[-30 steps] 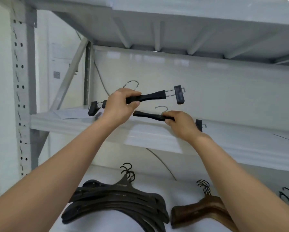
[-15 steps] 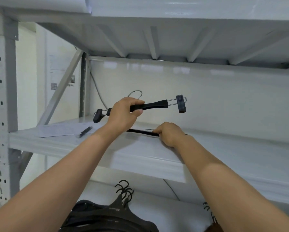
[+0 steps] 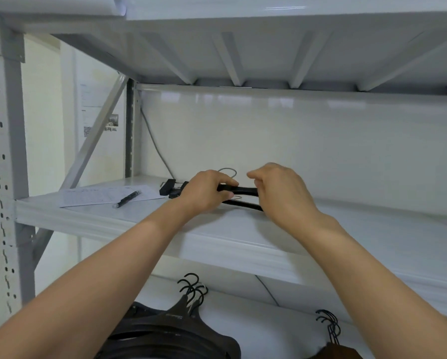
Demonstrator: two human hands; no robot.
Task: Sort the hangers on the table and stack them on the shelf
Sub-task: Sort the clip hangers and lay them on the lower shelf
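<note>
Back from the front edge of the shelf (image 3: 398, 229), the left hand (image 3: 204, 195) grips a black clip hanger (image 3: 240, 189) over a second hanger (image 3: 245, 205). The right hand (image 3: 284, 193) covers its 3 o'clock end, grasp unclear. Paper (image 3: 98, 195) lies at 9 o'clock.

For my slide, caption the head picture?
Left hand grips a clip hanger above another on the shelf; right hand touches it.

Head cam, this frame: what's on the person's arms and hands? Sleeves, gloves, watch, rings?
Nothing worn that shows. Left forearm and right forearm are bare down to the frame edge, no sleeve or cuff in view. Left hand and right hand are ungloved; no watch or band on either wrist, no rings on the visible fingers.
</note>
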